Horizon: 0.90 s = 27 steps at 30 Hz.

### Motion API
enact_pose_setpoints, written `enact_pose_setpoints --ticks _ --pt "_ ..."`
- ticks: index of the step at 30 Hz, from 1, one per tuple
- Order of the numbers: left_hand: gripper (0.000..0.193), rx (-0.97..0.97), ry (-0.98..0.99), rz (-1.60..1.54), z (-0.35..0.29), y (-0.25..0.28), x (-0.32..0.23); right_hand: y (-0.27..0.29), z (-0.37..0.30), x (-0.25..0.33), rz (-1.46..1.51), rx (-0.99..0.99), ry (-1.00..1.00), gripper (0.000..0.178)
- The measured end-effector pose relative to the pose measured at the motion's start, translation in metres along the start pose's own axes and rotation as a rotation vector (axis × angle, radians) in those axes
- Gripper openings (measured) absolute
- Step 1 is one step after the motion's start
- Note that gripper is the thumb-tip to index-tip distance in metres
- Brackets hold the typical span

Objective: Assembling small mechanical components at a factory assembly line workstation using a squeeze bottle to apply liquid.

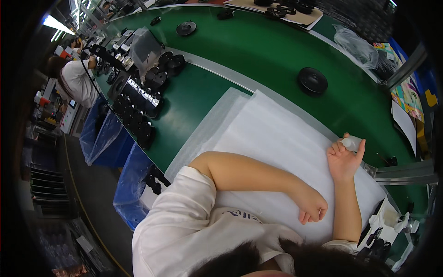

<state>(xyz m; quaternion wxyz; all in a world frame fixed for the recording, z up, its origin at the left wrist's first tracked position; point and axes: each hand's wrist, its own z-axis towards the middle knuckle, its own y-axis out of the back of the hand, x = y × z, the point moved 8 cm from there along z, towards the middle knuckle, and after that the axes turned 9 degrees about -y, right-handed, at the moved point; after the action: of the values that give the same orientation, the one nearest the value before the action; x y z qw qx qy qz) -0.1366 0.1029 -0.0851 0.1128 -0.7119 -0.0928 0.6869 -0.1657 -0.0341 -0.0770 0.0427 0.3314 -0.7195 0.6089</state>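
Observation:
My right hand is raised at the right edge of the white foam sheet, palm turned up. Its fingers and thumb close around a small translucent white bottle with a narrow tip pointing left. My left arm reaches across the sheet, and my left hand is above it with the fingers curled in. Whatever those fingers hold, if anything, is hidden. Beyond the sheet, a round black dish-shaped part lies on the green belt, apart from both hands.
Several black round parts crowd the bench at left. Blue bins with plastic liners stand below its edge. At right are a metal frame, scissors and a white tray-like holder. A co-worker stands far left.

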Motion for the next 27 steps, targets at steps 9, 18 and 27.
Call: enact_pose_setpoints --ticks 9,18,27 --pt "0.030 -0.006 -0.017 -0.030 0.004 0.003 0.002 -0.004 0.003 -0.001 0.003 0.039 -0.033 0.047" --pt "0.033 -0.019 -0.052 0.497 -0.006 0.000 -0.017 -0.002 0.002 0.000 0.014 0.032 -0.020 0.046" --pt "0.030 -0.699 0.053 1.309 -0.173 -0.001 -0.093 -0.004 -0.001 0.001 0.009 -0.011 -0.008 0.044"
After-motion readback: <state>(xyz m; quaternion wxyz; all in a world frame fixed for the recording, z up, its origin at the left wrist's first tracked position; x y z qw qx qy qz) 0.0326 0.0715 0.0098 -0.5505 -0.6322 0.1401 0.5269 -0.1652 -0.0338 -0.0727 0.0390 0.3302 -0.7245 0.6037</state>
